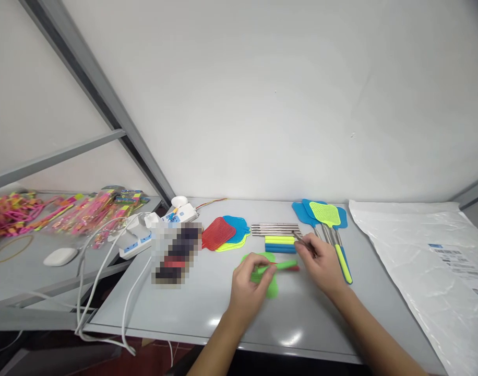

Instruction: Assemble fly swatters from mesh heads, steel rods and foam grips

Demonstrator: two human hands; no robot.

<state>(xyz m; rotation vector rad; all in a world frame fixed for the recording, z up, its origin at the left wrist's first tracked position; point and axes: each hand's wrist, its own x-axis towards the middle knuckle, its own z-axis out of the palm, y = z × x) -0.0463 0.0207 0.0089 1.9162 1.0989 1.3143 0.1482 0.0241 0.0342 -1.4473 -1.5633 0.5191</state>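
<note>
Tabletop [172,313] room between left hand [249,277] and front edge [176,340]

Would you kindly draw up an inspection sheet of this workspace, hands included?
Surface: smooth grey tabletop, reflecting light.
Job's things: red, blue and yellow mesh paddles at left; silver metal rods in a row; yellow and blue tubes before them; blue and yellow swatters with metal shafts at right.
Clutter: large white plastic mailer, labelled, at right; a pixelated patch at left, unreadable.
Left hand: holds a bright green tube.
Right hand: pinches a thin metal rod.
Cables: white cables hang below the tabletop's left side; white power strips nearby.
Surroundings: white wall, grey metal frame, neighbouring table with pink and yellow items.
</note>
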